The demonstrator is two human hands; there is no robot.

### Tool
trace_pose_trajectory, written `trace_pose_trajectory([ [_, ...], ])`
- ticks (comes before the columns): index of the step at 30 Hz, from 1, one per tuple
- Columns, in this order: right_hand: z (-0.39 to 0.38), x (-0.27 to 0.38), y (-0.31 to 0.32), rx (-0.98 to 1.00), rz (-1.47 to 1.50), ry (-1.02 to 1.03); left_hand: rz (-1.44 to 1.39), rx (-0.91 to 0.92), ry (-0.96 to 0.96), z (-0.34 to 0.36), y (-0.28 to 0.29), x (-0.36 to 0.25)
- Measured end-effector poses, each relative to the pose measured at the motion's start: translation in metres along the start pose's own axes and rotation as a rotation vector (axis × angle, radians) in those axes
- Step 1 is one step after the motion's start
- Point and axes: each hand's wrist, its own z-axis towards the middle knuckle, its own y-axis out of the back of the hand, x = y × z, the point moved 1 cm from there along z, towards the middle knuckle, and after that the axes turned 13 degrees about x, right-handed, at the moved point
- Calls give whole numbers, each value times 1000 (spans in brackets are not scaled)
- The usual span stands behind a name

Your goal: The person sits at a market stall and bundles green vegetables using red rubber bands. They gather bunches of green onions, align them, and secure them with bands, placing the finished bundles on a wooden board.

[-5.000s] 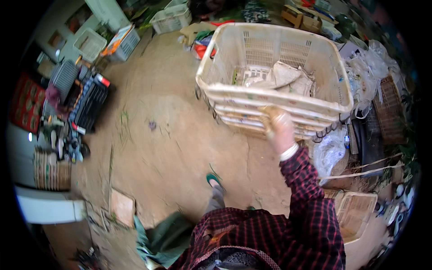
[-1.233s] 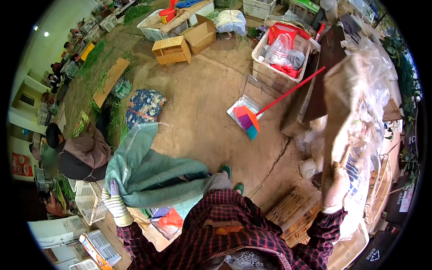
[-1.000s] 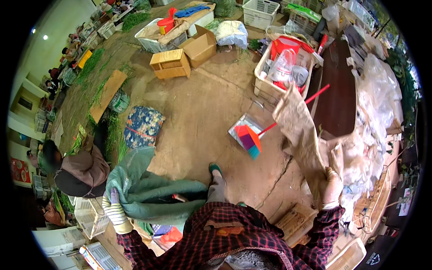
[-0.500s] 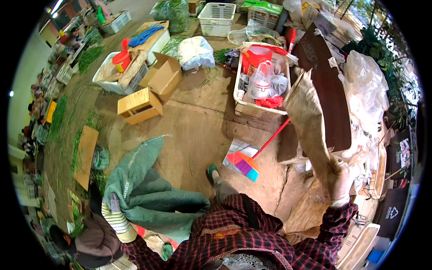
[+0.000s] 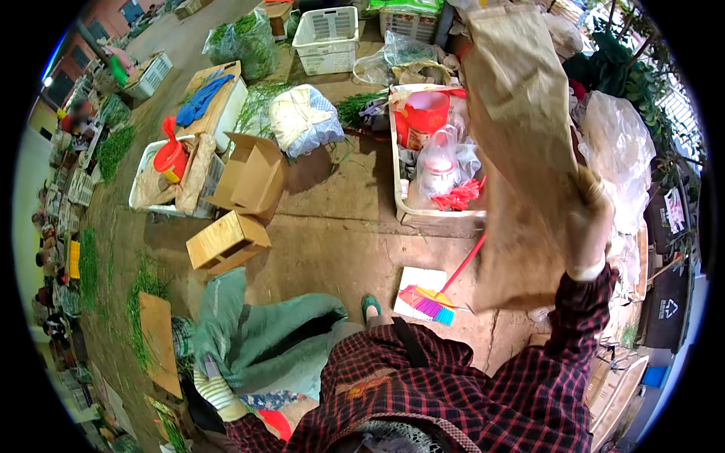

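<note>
My left hand (image 5: 219,395), in a striped glove, is closed on a green woven sack (image 5: 291,321). The sack hangs in folds at my left side, its dark mouth gaping toward me. On the other side, my right hand (image 5: 592,230), in a pale glove, grips the edge of a long brown sack-like sheet (image 5: 521,113). That sheet is held up, hangs loosely and hides part of a white crate (image 5: 442,220). Inside the crate are a red bucket (image 5: 427,110), a white tub in clear plastic (image 5: 437,172) and red plastic strips (image 5: 458,195).
A multicoloured broom (image 5: 427,302) lies on a white dustpan (image 5: 414,278) by my foot. Ahead to the left stand a cardboard box (image 5: 249,177), a wooden box (image 5: 226,240) and a crate with a red scoop (image 5: 171,158). Clear plastic sheeting (image 5: 615,143) is heaped at right.
My right hand has risen, lifting and spreading the brown sheet over the crate's right side. The green sack has sunk lower and opened wider in my left hand. The view has shifted slightly.
</note>
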Motion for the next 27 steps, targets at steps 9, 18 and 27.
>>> trace_pose_trajectory([
  [9,125,-41,-97,-244,492,-44,480,-92,-40,130,-32,57],
  [18,183,-37,-169,-185,791,-284,-47,314,55,238,-120,-98],
  [27,262,-112,-211,-179,867,-362,88,242,26,323,-229,-138],
])
